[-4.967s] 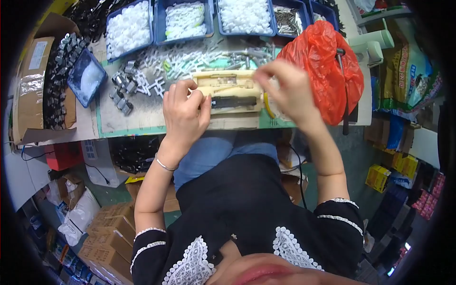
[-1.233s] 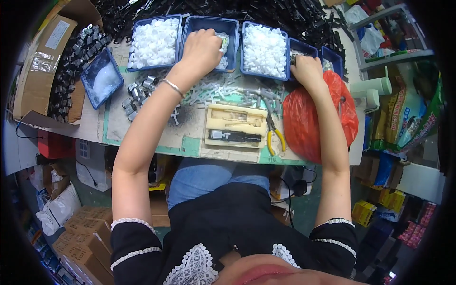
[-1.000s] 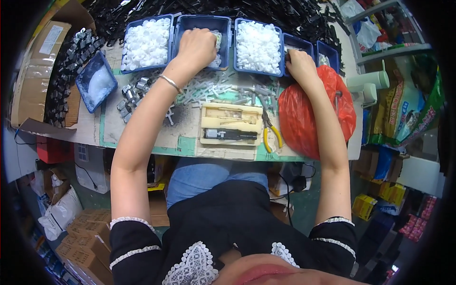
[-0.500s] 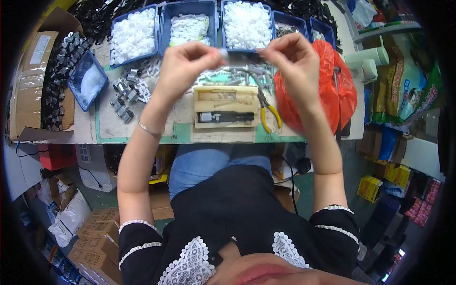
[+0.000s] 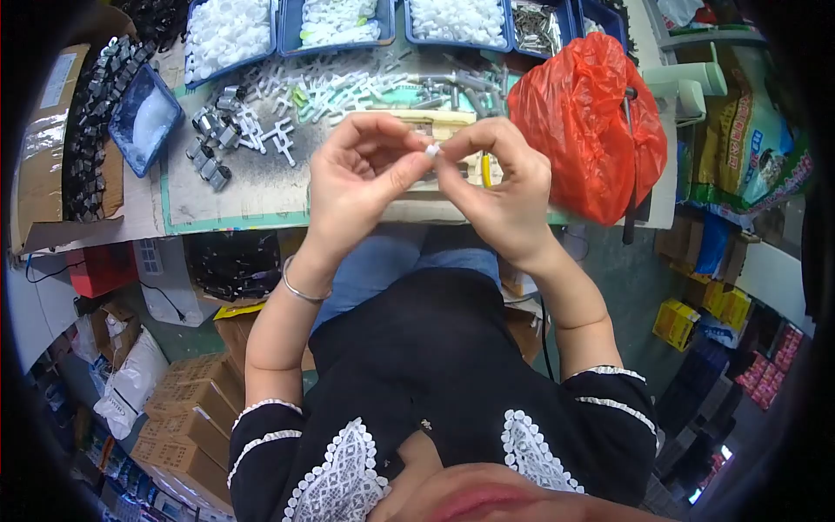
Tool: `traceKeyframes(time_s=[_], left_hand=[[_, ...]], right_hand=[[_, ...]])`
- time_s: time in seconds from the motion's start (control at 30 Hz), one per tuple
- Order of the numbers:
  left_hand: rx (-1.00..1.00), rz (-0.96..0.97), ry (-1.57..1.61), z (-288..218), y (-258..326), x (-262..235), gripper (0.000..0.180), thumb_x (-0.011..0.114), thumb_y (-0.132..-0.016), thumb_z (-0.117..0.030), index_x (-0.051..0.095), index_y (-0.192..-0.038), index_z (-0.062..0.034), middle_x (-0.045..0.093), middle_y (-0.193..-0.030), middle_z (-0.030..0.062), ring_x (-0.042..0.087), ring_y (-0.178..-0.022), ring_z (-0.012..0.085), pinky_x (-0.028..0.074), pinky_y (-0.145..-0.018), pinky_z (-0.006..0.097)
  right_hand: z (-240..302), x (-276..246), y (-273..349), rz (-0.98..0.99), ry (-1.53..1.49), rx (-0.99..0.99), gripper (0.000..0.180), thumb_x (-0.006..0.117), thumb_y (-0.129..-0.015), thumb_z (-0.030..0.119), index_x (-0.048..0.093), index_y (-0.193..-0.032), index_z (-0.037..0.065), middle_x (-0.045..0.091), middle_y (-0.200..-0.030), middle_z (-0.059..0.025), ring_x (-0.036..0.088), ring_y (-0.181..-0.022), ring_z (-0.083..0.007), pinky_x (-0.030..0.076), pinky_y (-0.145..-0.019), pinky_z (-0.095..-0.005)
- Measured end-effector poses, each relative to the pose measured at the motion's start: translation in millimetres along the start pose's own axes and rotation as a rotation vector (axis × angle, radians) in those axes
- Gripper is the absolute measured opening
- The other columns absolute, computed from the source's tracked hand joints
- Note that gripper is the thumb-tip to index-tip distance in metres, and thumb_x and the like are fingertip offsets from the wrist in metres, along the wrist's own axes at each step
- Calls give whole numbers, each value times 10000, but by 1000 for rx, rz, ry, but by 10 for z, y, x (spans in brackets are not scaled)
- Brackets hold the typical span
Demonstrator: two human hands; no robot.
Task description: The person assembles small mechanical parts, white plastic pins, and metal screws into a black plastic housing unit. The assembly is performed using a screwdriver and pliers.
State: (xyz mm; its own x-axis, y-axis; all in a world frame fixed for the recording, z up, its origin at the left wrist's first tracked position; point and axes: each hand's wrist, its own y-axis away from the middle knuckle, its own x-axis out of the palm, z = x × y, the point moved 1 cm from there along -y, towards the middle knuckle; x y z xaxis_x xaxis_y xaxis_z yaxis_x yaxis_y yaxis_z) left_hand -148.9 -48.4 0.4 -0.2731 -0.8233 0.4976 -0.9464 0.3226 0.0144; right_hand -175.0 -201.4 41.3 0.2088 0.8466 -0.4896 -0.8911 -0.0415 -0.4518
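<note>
Over the near edge of the workbench, my left hand [image 5: 361, 178] pinches a small white plastic part [image 5: 432, 150] between thumb and fingertips. Meeting it from the other side, my right hand [image 5: 504, 178] has thumb and forefinger closed at the same part; whatever is between those tips is too small to make out. Behind both hands lies a cream block-like fixture [image 5: 417, 212], largely covered by them. One yellow handle of the pliers [image 5: 486, 170] shows past my right fingers. White branched plastic pieces [image 5: 348, 91] are strewn on the bench beyond my hands.
Blue bins [image 5: 337, 50] of white parts line the back, one with metal pins [image 5: 537, 28]. A red plastic bag [image 5: 578, 122] bulges on the right beside a dark rod [image 5: 630, 174]. Metal clips [image 5: 209, 161], a tilted blue tray [image 5: 124, 135] and a cardboard box [image 5: 39, 148] occupy the left.
Both hands have come nearer to me and together, from apart near the bins to touching at the white part. The view has shifted, and my hands now cover most of the fixture.
</note>
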Motion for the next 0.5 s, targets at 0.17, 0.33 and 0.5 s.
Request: traceKeyframes(time_s=[0.17, 0.33, 0.5], left_hand=[[-37, 26, -215, 120, 346, -104, 293, 648, -815, 16, 485, -1058, 0, 632, -941, 99, 617, -899, 131, 504, -803, 256], [-290, 46, -168, 123, 503, -219, 351, 642, -819, 18, 458, -1118, -3, 633, -955, 108, 616, -905, 134, 503, -808, 252], [60, -31, -792, 99, 416, -217, 236, 651, -805, 4, 581, -1030, 11, 643, -912, 112, 635, -813, 145, 530, -673, 247]], right_hand=[[-40, -33, 196, 280, -35, 18, 139, 698, -670, -41, 656, -787, 21, 631, -762, -76, 616, -767, -210, 496, -761, -341], [-114, 1, 311, 517, -17, -37, 190, 699, -696, 1, 608, -853, 55, 592, -798, -57, 570, -802, -239, 436, -842, -404], [-424, 231, 296, 279, 238, -79, 88, 653, -745, 86, 598, -814, 87, 549, -803, -36, 509, -822, -221, 342, -783, -360]])
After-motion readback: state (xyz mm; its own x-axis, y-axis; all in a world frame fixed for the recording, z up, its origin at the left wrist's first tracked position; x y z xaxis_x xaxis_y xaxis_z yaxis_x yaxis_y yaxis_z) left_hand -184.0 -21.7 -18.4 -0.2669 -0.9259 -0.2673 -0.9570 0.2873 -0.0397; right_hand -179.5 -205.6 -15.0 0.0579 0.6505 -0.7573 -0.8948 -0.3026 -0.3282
